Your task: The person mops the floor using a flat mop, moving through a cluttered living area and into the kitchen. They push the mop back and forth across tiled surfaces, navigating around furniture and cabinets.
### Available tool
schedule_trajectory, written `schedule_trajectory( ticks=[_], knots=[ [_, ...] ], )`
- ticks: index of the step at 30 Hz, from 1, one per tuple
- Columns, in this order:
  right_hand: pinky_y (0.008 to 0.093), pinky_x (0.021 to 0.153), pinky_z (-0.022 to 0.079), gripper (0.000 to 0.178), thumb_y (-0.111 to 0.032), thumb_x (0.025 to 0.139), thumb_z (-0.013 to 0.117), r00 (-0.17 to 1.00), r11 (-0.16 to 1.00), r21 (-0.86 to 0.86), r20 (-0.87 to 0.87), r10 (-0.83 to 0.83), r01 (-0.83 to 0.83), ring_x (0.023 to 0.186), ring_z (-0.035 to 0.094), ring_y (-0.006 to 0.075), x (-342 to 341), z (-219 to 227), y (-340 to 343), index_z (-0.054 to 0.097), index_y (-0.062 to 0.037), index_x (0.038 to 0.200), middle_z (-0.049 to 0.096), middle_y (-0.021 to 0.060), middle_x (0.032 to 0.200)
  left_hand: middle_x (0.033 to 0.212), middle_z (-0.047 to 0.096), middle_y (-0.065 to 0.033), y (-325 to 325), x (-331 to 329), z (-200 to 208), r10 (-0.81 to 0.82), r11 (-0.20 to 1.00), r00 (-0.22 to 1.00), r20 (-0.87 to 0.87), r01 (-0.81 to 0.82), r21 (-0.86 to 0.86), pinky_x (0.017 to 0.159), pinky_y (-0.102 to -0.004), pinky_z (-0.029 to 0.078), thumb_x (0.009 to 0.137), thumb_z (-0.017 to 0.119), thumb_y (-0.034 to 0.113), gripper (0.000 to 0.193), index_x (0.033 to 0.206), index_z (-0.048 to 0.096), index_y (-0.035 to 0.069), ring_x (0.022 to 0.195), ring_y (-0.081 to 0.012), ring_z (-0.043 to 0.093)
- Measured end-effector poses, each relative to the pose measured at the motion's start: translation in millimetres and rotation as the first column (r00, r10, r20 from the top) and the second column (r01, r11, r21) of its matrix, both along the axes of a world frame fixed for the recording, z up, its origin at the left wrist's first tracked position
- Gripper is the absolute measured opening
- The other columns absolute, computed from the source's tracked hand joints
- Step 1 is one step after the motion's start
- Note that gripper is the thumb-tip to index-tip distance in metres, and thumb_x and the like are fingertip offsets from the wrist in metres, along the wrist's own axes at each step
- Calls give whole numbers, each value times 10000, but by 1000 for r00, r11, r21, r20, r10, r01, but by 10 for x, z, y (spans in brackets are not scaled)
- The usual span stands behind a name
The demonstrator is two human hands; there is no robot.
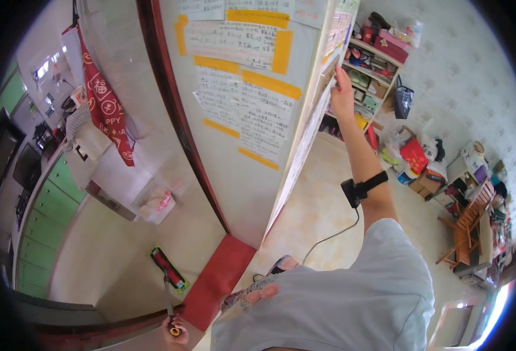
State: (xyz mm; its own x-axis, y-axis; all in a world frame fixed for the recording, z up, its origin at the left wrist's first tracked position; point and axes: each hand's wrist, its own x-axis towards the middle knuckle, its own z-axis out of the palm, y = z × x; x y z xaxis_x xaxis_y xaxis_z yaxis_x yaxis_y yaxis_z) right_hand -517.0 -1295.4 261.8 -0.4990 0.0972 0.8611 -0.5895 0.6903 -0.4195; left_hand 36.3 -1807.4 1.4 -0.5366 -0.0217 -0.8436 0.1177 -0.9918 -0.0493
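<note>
At the lower left, my left hand is wrapped round the grip of a flat mop. The mop's head, with a red and black top and green edges, lies on the pale floor beyond a red threshold strip. My right arm stretches far up and to the right. My right hand is closed against the paper-covered side of a wall end, its fingertips partly hidden. What it grips there I cannot make out. A black band with a small box and a cable sits on my right forearm.
Handwritten sheets are taped to the wall ahead. Left of it, a red-framed doorway shows green cabinets, a hanging red cloth and a white bin. On the right stand a full shelf, piled bags and a wooden chair.
</note>
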Motion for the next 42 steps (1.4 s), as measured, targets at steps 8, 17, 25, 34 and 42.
schedule_trajectory(
  ticks=[8, 17, 25, 34, 42],
  knots=[
    [406, 977, 381, 488, 89, 761, 418, 999, 997, 76, -39, -20, 23, 1107, 499, 319, -18, -64, 619, 488, 10, 1238, 530, 192, 1197, 686, 561, -26, 257, 361, -500, -78, 974, 988, -132, 47, -223, 417, -222, 475, 862, 530, 259, 243, 924, 557, 25, 542, -116, 550],
    [368, 855, 481, 301, -30, 886, 434, 554, 539, -129, -145, 820, -832, 964, 577, 256, 1780, -823, -1494, 545, 30, 1160, 589, 165, 1093, 746, 562, -43, 296, 264, -335, -18, 995, 997, -81, 10, -96, 423, -214, 491, 859, 557, 185, 213, 975, 541, 8, 536, -103, 549],
    [309, 790, 493, 352, -160, 878, 596, -34, 34, -40, 988, 149, -999, 879, 609, 175, 2164, -3598, -4428, 535, -66, 1212, 638, 73, 989, 847, 558, -76, 329, 498, -386, 172, 984, 984, -44, -174, -44, 422, -228, 470, 863, 545, 313, 402, 1122, 512, 9, 571, -123, 546],
    [432, 550, 559, 402, -396, 824, 659, -690, 506, -483, 608, -392, -714, 623, 599, 231, 3271, -5532, -5649, 572, -4, 804, 562, 94, 699, 749, 559, -64, 485, 41, -70, 36, 999, 980, 196, -37, 0, 349, -232, 388, 844, 558, 95, 436, 1260, 430, 80, 451, -105, 454],
    [389, 369, 420, 191, -87, 827, 619, -858, 954, -255, 514, -7, -160, 431, 486, 229, 3715, -5905, -5944, 490, -21, 702, 473, 99, 556, 683, 515, -51, 440, -225, 195, -93, 990, 949, 301, 121, -75, 404, -294, 428, 783, 626, 45, 446, 1183, 428, 38, 465, -151, 512]
  ],
)
